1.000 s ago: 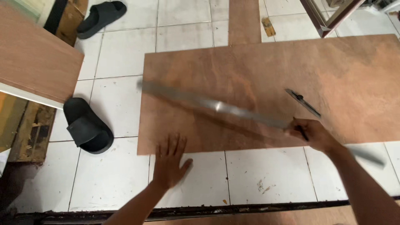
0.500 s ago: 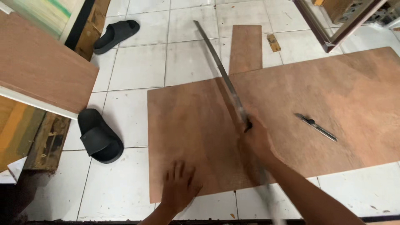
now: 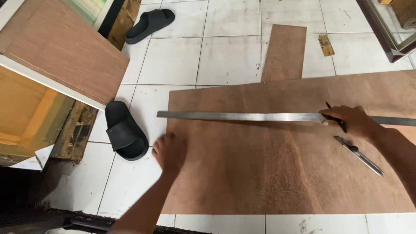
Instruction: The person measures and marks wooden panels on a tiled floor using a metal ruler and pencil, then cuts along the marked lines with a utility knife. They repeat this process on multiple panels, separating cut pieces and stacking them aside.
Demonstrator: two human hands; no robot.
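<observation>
Right hand (image 3: pixel 353 122): fingers closed around a dark pencil and pinning the long steel ruler (image 3: pixel 242 116), swung from steeply angled half a second earlier to lying straight across the plywood sheet (image 3: pixel 277 173). Left hand (image 3: pixel 170 151): fingers loosely spread, holding nothing, shifted to the sheet's left edge. Just beside the right wrist, a utility knife (image 3: pixel 359 155). Farther out on the tiled floor (image 3: pixel 225 56), a black slipper (image 3: pixel 124 131). Looked lined up for marking.

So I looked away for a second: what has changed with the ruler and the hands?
The right hand swung the long metal ruler from pointing away across the plywood sheet to lying crosswise, still gripping it along with a dark pencil. The left hand stays on the sheet's left edge; the utility knife stays put.
</observation>
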